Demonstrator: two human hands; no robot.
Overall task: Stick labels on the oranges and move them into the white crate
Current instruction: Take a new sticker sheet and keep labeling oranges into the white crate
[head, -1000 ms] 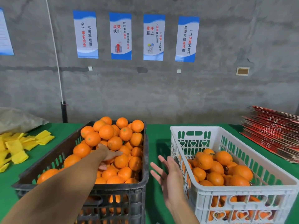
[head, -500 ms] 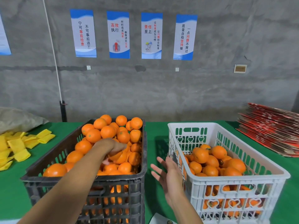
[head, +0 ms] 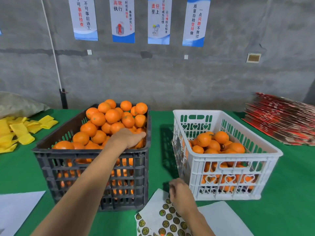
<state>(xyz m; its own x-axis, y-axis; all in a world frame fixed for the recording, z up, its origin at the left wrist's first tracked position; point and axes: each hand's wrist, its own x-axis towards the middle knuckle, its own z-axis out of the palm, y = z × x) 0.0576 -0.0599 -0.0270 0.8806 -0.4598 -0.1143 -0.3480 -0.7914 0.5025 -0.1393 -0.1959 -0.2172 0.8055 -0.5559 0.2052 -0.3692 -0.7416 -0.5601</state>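
The right hand (head: 180,193) drops from mid-air onto the label sheet (head: 163,217); the left hand (head: 127,137) shifts rightward over the oranges (head: 112,116).

You face a grey concrete wall (head: 170,79) with four posters (head: 122,19) at twelve o'clock, above a green-covered table (head: 160,126).

4 posters (head: 158,21) on the wall carry Chinese text: 宁可事前检查 不可事后返工, then 高效执行, then 责任至上, then 质量自检坚持做 一点问题不放过. Smaller print on the middle 2 is too blurry. The round labels (head: 165,217) aren't readable either.
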